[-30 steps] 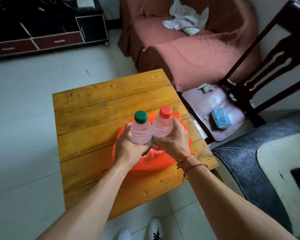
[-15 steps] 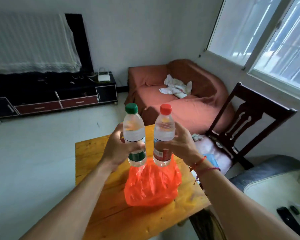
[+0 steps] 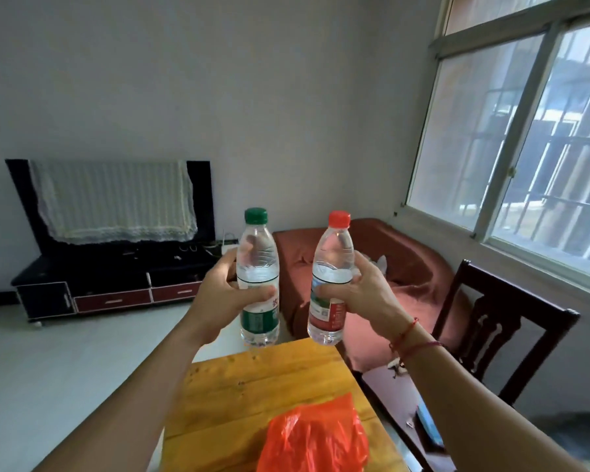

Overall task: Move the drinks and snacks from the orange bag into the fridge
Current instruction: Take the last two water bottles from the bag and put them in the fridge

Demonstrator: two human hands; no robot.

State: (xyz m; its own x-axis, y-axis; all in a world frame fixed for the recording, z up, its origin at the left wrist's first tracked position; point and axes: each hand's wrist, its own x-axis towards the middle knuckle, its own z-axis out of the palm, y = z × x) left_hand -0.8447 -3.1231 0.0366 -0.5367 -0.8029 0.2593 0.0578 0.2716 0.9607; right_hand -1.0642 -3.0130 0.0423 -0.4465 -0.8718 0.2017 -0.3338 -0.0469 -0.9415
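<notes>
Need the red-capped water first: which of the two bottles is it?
The red-capped bottle, with the red label, gripped in the right hand; the left hand holds the green-capped bottle.

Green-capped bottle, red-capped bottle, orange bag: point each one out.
green-capped bottle (image 3: 258,267): head view, clear upper body.
red-capped bottle (image 3: 334,260): head view, clear upper body.
orange bag (image 3: 314,437): head view, crumpled middle.

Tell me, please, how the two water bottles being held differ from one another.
The green-capped bottle has a green label; the red-capped bottle has a red one. The left hand grips the green-capped bottle, the right hand the red-capped bottle. The green-capped bottle is near upright; the red-capped bottle leans slightly. Both are clear, capped and held in the air.
</notes>
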